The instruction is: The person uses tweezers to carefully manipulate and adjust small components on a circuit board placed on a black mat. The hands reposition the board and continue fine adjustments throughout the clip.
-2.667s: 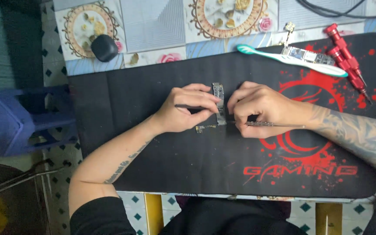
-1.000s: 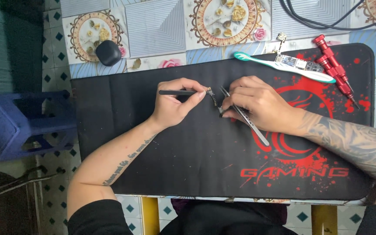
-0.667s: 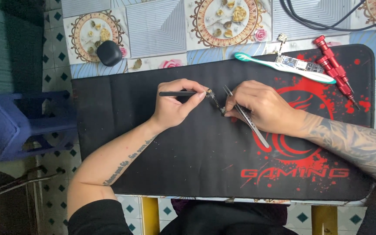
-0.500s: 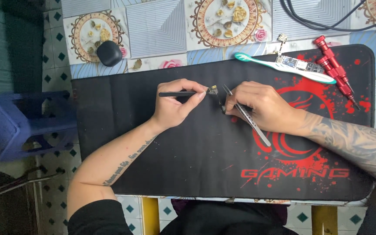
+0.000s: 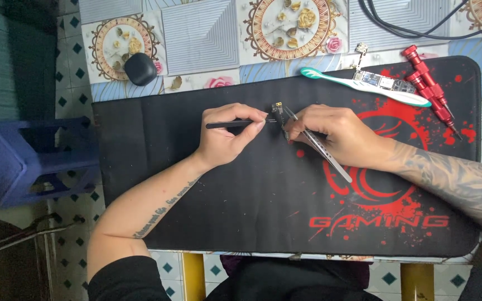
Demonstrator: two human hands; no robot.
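My left hand (image 5: 227,136) grips a thin black tool (image 5: 231,124) that lies level, its tip pointing right at a small dark circuit part (image 5: 279,108). My right hand (image 5: 338,135) holds silver tweezers (image 5: 316,145), their tip up at the same small part and their long end slanting down to the right. Both hands rest on a black desk mat (image 5: 196,212) with red splash print. The part sits between the two hands, partly hidden by my fingers.
A white and green toothbrush (image 5: 364,86), a small circuit board (image 5: 379,81) and two red screwdrivers (image 5: 430,92) lie at the mat's far right. A black rounded case (image 5: 140,68) sits on the patterned tabletop. A blue plastic stool (image 5: 23,161) stands left. Black cables (image 5: 414,28) run along the top.
Since 2.7 s ago the flat metal piece under my hands is gone from between them. Both hands now work on the small part with the black tool and tweezers, almost still over the last second.
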